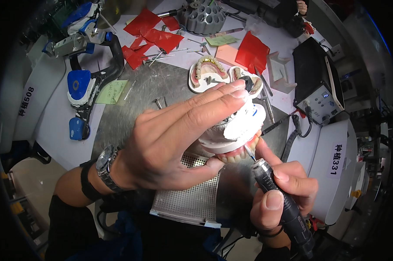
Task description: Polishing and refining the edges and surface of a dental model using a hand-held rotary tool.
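My left hand (170, 139) grips a white plaster dental model (225, 135), fingers over its top and thumb beneath, by the teeth. A row of artificial teeth in pink gum material (235, 154) runs along the model's lower side, facing me. In my right hand (288, 182) is a black dental handpiece (288, 213), held like a pen and slanting up to the left. Its thin bur (250, 153) meets the pink gum edge or hovers just by it; I cannot tell which. Behind the model lies a horseshoe-shaped denture on a white plaster base (209, 71).
A perforated metal grille (188, 204) lies below my hands. At the left stands a blue and black articulator (94, 76). Red wax sheets (148, 35) and a grey bur holder (203, 17) are at the back. A black control box (320, 82) stands right, its cord (290, 141) trailing down.
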`<state>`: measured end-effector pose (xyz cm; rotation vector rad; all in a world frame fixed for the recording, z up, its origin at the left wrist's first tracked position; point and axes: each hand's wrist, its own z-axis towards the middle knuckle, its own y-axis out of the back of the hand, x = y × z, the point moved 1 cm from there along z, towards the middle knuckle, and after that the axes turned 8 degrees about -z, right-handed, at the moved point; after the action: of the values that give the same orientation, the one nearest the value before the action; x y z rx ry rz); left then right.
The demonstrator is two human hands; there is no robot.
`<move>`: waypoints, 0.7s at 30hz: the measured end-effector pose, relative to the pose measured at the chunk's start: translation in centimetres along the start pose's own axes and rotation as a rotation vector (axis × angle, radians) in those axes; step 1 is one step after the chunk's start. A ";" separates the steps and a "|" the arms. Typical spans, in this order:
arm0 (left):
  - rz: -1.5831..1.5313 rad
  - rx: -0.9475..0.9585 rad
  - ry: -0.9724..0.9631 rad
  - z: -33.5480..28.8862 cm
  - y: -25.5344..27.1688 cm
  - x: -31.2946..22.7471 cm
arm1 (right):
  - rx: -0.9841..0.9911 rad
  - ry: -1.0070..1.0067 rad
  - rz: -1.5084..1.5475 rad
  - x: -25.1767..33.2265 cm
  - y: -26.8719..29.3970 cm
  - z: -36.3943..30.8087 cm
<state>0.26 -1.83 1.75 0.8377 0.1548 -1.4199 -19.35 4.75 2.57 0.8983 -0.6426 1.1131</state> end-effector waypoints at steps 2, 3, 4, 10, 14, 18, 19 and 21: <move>-0.023 0.000 -0.010 0.3 -0.2 -0.2 | -0.003 0.027 -0.015 0.2 0.4 0.1; -0.018 0.002 0.005 0.3 -0.1 -0.2 | 0.007 0.052 -0.003 0.1 0.4 0.1; -0.015 0.003 0.019 0.2 -0.1 -0.3 | 0.007 0.057 0.001 0.0 0.3 0.1; 0.001 -0.008 0.016 0.2 0.0 -0.3 | 0.016 0.013 -0.003 0.1 0.1 0.1; 0.012 -0.013 0.008 0.2 0.0 -0.2 | 0.001 0.024 -0.007 0.1 0.1 0.2; 0.002 -0.015 -0.001 0.3 -0.1 -0.3 | -0.021 0.002 -0.020 0.3 0.2 0.0; -0.005 -0.016 0.008 0.3 0.0 -0.2 | -0.020 0.001 -0.018 0.3 0.2 0.0; 0.000 -0.015 0.009 0.3 0.0 -0.2 | 0.018 0.019 -0.005 0.1 0.2 0.0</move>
<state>0.09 -1.79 2.07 0.8314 0.1719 -1.4138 -19.54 4.82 2.75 0.9028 -0.6149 1.1232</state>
